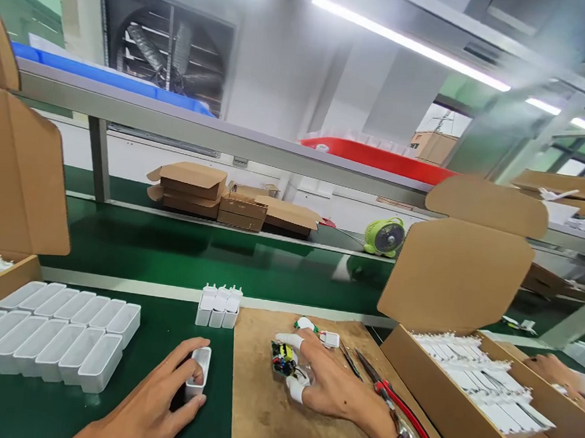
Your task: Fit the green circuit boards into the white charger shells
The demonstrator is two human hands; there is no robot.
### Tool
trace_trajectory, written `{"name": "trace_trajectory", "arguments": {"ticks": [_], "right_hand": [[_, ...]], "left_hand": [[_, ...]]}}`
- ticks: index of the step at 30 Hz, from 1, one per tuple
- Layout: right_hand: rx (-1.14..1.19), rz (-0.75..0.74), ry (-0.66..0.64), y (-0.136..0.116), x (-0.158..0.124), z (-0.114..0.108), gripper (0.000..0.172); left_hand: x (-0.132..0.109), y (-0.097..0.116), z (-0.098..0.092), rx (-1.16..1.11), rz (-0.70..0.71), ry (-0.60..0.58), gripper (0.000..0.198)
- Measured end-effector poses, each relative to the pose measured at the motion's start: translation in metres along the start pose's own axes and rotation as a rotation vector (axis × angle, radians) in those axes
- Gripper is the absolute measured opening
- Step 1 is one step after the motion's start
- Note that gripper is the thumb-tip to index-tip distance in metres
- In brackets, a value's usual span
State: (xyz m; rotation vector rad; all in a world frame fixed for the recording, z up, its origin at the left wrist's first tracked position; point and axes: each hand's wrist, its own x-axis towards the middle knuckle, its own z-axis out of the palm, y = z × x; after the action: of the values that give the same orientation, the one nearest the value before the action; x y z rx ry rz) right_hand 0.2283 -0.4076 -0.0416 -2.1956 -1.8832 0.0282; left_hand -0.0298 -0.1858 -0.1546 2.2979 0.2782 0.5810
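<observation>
My left hand [157,390] is closed around a small white open-topped plastic casing [203,358] on the green bench, with one finger dipping into its opening. Over a brown board [258,417], my right hand [328,382] pinches a small circuit board [283,358] carrying yellow and black parts. White covers sit on its thumb and index fingertip. Just beyond those fingers lie a green-and-white piece [306,324] and a small white part [330,340]. Red-handled pliers [397,403] rest beside my right wrist, along with a thin dark tool [351,360].
Rows of white casings [70,347] stand at left, near a cardboard box [28,270]. Several plug-topped casings [219,307] stand behind my left hand. An open carton [398,353] of white parts is at right; beyond it shows another person's hand [557,371]. A green fan [384,237] sits behind.
</observation>
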Motion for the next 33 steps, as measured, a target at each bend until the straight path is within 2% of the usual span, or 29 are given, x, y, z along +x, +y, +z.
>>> {"name": "trace_trajectory", "arguments": {"ticks": [1, 4, 6, 8, 10, 13, 17, 21, 24, 27, 30, 33], "right_hand": [[0.062, -0.019, -0.008, -0.009, 0.009, 0.004, 0.073], [0.164, -0.064, -0.087, -0.031, 0.035, 0.023, 0.070], [0.178, -0.040, -0.145, -0.036, 0.048, 0.039, 0.075], [0.205, 0.002, -0.167, -0.034, 0.053, 0.053, 0.081], [0.257, 0.019, -0.145, -0.028, 0.052, 0.061, 0.080], [0.321, 0.003, -0.076, -0.021, 0.045, 0.070, 0.069], [0.277, -0.016, 0.041, -0.023, 0.039, 0.079, 0.062], [0.368, -0.085, 0.231, -0.039, 0.038, 0.077, 0.057], [0.498, -0.173, 0.267, -0.053, 0.034, 0.068, 0.059], [0.357, -0.178, 0.272, -0.061, 0.029, 0.071, 0.069], [0.204, -0.197, 0.311, -0.063, 0.028, 0.086, 0.081], [0.178, -0.201, 0.345, -0.059, 0.029, 0.101, 0.086]], "left_hand": [[0.000, -0.001, 0.001, -0.006, -0.009, 0.008, 0.012], [0.000, -0.002, 0.001, -0.036, -0.010, 0.033, 0.044], [0.001, -0.003, -0.002, -0.058, -0.017, 0.024, 0.060], [0.001, -0.002, -0.006, -0.075, -0.053, 0.003, 0.067], [0.001, 0.000, -0.010, -0.083, -0.102, -0.013, 0.073], [0.003, 0.002, -0.013, -0.074, -0.163, -0.029, 0.079], [0.005, 0.003, -0.015, -0.062, -0.206, -0.019, 0.090], [0.004, -0.004, -0.013, -0.074, -0.223, 0.004, 0.091], [0.001, -0.009, -0.006, -0.084, -0.156, 0.048, 0.088], [0.000, -0.010, 0.001, -0.071, -0.042, 0.113, 0.084], [0.000, -0.007, 0.005, -0.057, 0.014, 0.171, 0.079], [-0.001, -0.005, 0.004, -0.022, 0.018, 0.146, 0.078]]}}
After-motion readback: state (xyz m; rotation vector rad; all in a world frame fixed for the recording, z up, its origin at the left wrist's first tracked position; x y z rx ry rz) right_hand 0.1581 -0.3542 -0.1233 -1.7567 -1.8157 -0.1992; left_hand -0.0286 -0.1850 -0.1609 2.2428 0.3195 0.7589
